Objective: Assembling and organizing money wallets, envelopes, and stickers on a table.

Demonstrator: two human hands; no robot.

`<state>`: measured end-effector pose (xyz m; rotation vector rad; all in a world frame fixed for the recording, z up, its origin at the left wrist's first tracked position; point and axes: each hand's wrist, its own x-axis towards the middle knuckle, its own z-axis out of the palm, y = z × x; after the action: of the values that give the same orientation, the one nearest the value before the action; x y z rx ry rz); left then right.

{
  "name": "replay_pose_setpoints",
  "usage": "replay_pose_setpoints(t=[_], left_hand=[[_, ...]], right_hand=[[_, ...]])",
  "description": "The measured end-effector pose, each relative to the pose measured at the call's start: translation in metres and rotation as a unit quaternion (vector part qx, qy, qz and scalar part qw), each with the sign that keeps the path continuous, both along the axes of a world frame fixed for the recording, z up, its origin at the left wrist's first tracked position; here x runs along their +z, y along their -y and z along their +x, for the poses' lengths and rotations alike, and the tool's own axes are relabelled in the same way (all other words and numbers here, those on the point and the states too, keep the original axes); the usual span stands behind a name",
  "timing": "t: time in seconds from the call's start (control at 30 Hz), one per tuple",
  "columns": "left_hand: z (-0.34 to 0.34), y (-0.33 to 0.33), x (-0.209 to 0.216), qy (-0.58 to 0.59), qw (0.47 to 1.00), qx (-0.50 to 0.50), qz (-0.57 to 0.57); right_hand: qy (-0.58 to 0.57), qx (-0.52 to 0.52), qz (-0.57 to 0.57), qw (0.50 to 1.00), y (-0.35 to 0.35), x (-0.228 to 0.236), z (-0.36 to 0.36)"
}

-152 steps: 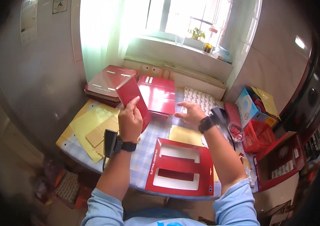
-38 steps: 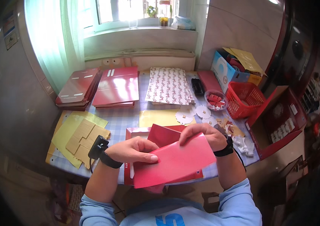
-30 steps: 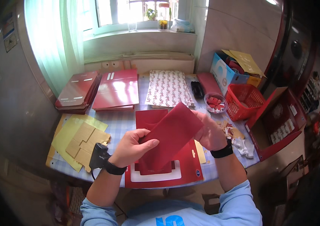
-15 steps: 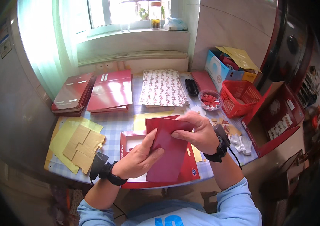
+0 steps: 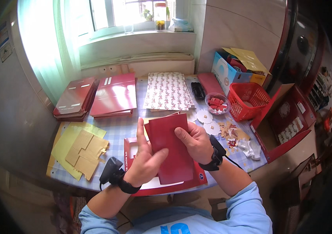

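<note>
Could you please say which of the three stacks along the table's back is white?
The rightmost stack: white with a repeated reddish print, while the left stack and middle stack are red.

Free: tablecloth (image 5: pixel 114 134) between cardboard (image 5: pixel 84 154) and cut-out card (image 5: pixel 170 189) | Blocked centre: held red folders (image 5: pixel 175 154) | Blocked right: bowl (image 5: pixel 216 112), basket (image 5: pixel 239 104)

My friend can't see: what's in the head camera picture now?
A person's right hand grips red folders over a checked table, with the left hand at their left edge. Farther back are two red stacks, patterned paper and a red basket.
</note>
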<state>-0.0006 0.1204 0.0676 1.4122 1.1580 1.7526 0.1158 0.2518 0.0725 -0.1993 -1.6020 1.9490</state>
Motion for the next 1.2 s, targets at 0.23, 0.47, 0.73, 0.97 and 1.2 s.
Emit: replay_pose_setpoints(t=[0.23, 0.47, 0.73, 0.97, 1.2], left_hand=[[-0.004, -0.033, 0.014, 0.195, 0.974, 0.116, 0.018], [-0.022, -0.052, 0.021, 0.018, 0.931, 0.356, 0.079], [-0.017, -0.059, -0.004, 0.08, 0.974, 0.205, 0.063], [-0.013, -0.052, -0.009, 0.024, 0.971, 0.236, -0.02], [-0.015, -0.06, -0.007, 0.104, 0.967, 0.231, 0.039]], right_hand=[[-0.007, -0.087, 0.145, 0.986, 0.004, 0.006, 0.004], [0.044, -0.092, 0.128, 0.987, 0.003, -0.005, 0.004], [0.048, -0.15, 0.188, 0.969, 0.001, -0.008, 0.004], [0.048, -0.127, 0.122, 0.983, -0.009, -0.011, 0.002], [0.114, -0.131, 0.123, 0.977, 0.007, -0.001, 0.005]])
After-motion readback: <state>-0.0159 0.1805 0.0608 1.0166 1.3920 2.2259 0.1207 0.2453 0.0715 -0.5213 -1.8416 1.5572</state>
